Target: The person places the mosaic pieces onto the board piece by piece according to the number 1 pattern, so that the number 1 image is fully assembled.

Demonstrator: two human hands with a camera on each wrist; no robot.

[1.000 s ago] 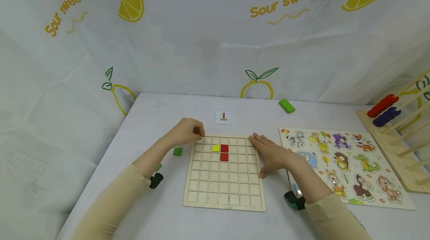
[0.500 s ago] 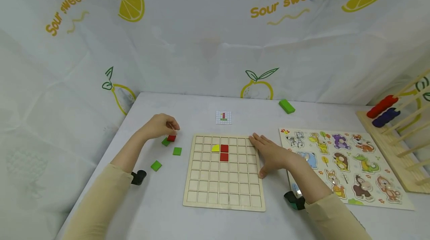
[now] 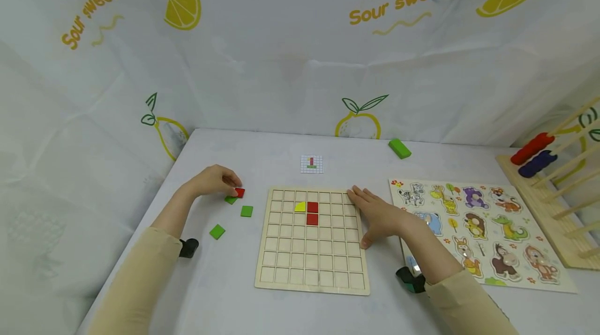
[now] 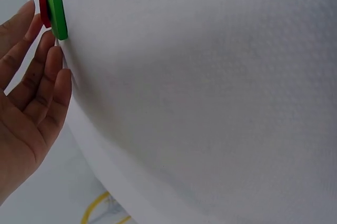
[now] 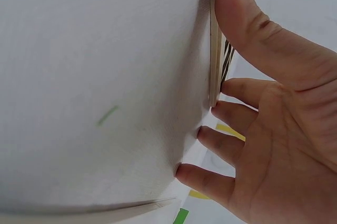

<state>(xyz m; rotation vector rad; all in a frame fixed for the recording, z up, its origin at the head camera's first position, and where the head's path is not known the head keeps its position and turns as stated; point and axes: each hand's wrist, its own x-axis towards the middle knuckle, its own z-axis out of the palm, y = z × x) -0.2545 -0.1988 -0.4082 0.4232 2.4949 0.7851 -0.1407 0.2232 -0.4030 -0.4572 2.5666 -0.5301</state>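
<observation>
Your left hand (image 3: 214,181), grip loosely parted, beside red tile (image 3: 240,193), toward bench's (image 3: 206,293) left edge. Pinch 2 opposite sides, sparing neighbouring green tile (image 4: 59,18). Your right hand (image 3: 378,216), spread, touches board's (image 3: 305,261) right edge.

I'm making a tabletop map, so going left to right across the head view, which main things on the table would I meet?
Left hand → rightmost flat green tile → grid board → right hand → animal puzzle → wooden bead rack.
</observation>
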